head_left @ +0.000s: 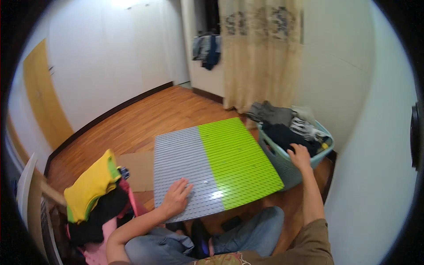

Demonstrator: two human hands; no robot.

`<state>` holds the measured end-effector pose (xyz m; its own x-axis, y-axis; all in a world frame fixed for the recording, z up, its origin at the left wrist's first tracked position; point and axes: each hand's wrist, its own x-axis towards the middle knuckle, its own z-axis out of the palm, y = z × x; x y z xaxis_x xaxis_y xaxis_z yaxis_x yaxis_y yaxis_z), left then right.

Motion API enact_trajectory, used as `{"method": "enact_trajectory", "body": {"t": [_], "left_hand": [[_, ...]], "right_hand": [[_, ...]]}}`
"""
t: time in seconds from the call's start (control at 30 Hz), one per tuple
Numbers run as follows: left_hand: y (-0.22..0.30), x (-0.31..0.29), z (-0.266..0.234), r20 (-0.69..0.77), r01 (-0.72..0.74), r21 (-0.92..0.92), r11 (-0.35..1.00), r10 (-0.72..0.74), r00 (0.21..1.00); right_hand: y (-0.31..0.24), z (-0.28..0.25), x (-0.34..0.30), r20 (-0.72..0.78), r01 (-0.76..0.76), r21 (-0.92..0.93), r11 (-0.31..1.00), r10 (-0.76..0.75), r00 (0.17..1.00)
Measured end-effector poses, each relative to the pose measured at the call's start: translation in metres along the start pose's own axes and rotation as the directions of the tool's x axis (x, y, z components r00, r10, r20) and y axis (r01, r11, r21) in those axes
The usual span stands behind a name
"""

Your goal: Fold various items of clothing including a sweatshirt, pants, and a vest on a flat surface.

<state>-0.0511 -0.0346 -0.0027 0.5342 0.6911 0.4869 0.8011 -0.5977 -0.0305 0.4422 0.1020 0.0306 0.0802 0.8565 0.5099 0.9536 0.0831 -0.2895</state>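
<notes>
Clothes (285, 134) at right seem reached for: right hand (300, 155) loosely spread beside them, left hand (177, 198) spread on bench (236, 154). Grasping needs pinching.

A table (238, 163) stands between a clothes pile (99, 196) on the left and a basket (287, 170) with laundry (282, 134) in it on the right, the left hand (176, 199) on the table, the right hand (300, 157) at the laundry, a curtain (260, 57) behind the basket.

We see a home: patterned curtain (260, 66) at upper centre, wooden floor (117, 128) at centre left, clothes (282, 136) in a basket (286, 170) at right.
</notes>
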Motion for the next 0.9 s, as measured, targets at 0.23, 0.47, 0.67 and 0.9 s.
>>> {"method": "enact_trajectory", "body": {"t": [0.23, 0.47, 0.67, 0.9], "left_hand": [[-0.014, 0.011, 0.015, 0.018, -0.107, 0.014, 0.994, 0.107, 0.994], [-0.032, 0.004, -0.066, -0.038, 0.122, 0.120, 0.985, -0.119, 0.992], [-0.057, -0.045, -0.144, -0.212, 0.476, 0.266, 0.838, -0.431, 0.877], [-0.094, -0.171, -0.179, -0.440, 0.789, 0.401, 0.465, -0.658, 0.611]], "right_hand": [[0.001, 0.016, -0.044, -0.259, 0.001, -0.197, 0.980, -0.053, 0.965], [0.021, 0.053, -0.067, -0.273, 0.054, -0.375, 0.926, -0.165, 0.948], [0.034, 0.054, -0.065, -0.298, 0.007, -0.360, 0.933, -0.122, 0.947], [0.021, 0.050, -0.066, -0.293, -0.011, -0.353, 0.936, -0.099, 0.951]]}}
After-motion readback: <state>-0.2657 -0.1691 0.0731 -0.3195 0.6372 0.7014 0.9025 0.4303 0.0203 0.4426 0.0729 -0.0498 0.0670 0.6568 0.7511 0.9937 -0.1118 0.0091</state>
